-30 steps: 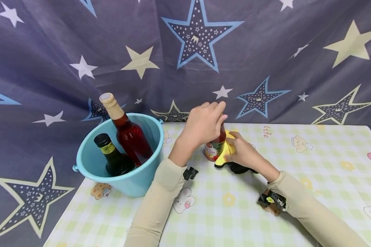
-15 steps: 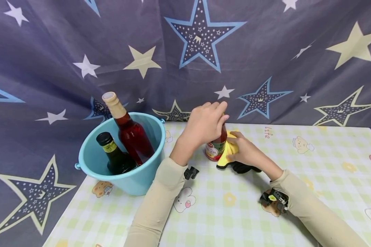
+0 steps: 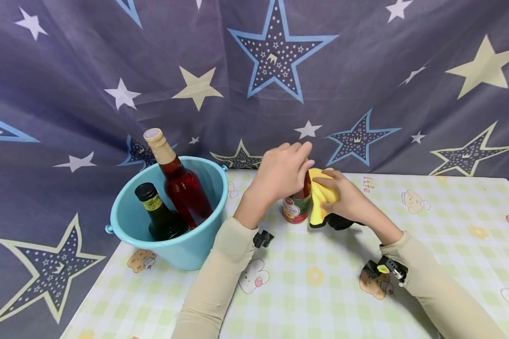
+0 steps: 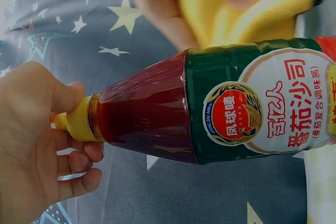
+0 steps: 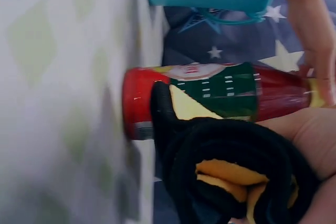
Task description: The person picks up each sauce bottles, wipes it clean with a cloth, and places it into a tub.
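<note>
Bucket [image 3: 169, 245] with bottles [image 3: 176, 181] blocks left; tablecloth [image 3: 449, 212] right open.

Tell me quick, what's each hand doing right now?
Left hand: grips the yellow cap of the ketchup bottle.
Right hand: holds a yellow cloth against the bottle's side.

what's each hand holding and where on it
Left hand grips the ketchup bottle by its yellow cap; right hand holds a bunched yellow cloth against its side.

Blue bucket [image 3: 127, 221] holding a red-liquid bottle [image 3: 180, 188] and a dark bottle [image 3: 159, 216]; checked surface [image 3: 322, 292]; star-print curtain [image 3: 365, 70].
</note>
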Motion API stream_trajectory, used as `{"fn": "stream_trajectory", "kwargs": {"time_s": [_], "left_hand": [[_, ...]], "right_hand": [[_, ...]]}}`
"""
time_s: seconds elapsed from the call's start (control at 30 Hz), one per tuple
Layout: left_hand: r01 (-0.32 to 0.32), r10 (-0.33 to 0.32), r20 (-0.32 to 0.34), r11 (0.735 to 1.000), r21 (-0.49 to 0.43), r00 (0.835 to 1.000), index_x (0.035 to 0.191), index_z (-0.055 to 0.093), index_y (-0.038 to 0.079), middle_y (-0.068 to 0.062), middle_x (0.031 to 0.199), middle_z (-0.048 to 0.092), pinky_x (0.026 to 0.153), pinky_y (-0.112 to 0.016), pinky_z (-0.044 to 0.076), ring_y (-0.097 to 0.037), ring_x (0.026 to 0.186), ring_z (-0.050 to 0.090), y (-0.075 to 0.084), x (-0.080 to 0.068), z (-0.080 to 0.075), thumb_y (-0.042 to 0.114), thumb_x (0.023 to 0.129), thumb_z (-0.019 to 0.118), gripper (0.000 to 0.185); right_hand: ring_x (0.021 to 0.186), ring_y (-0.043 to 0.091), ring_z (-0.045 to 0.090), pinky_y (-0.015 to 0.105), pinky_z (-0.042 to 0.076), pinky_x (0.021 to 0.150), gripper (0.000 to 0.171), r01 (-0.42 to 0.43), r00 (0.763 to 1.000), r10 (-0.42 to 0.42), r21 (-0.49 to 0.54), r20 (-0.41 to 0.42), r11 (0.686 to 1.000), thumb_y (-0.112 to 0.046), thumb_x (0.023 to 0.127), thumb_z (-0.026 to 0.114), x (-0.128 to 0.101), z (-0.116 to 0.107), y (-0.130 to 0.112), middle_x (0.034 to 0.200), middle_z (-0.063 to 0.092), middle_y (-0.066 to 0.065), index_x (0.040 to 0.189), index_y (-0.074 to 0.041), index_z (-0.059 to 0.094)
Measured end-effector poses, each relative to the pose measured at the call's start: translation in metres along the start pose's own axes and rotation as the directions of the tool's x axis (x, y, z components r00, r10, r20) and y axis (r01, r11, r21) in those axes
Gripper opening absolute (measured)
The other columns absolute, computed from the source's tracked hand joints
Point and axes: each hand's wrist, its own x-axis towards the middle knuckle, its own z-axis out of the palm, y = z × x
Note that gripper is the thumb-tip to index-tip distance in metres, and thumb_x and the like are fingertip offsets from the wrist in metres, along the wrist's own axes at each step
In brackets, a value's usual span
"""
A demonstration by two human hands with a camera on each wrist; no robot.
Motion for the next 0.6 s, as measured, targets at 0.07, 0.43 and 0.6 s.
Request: {"fn": "stream_trajectory", "kwargs": {"time_s": [0.07,0.43,0.6], "left_hand": [[0.002,-0.002,0.001,1.0,0.0,1.0,0.105,0.053,0.013,0.0,0.087,0.061,0.065,-0.031,0.049,-0.022,0.076,0.058,0.0,0.0,0.0,0.033,0.107,0.047,0.021],[0.005,-0.005,0.005,1.0,-0.001,1.0,0.112,0.056,0.014,0.0,0.092,0.064,0.068,-0.032,0.051,-0.022,0.078,0.059,0.0,0.002,-0.001,0.034,0.107,0.047,0.023],[0.004,-0.004,0.014,1.0,-0.001,1.0,0.109,0.055,0.014,0.0,0.09,0.063,0.068,-0.032,0.051,-0.022,0.078,0.059,0.001,0.001,-0.001,0.035,0.108,0.046,0.023]], "right_hand": [[0.139,0.056,0.038,0.065,0.044,0.102,0.062,0.038,0.997,-0.037,0.017,-0.072,0.999,0.004,0.082,0.075,-0.002,-0.005,-0.004,0.154,0.036,0.033,0.142,0.003,0.056],[0.147,0.037,0.036,0.025,0.039,0.108,0.066,0.195,0.877,-0.107,0.144,-0.469,0.97,0.009,0.079,0.08,-0.006,-0.013,-0.02,0.157,0.041,0.017,0.141,-0.003,0.06],[0.147,0.029,0.036,0.008,0.036,0.1,0.069,0.263,0.832,-0.104,0.223,-0.545,0.939,0.009,0.079,0.08,-0.009,-0.014,-0.025,0.159,0.042,0.011,0.142,-0.007,0.06]]}}
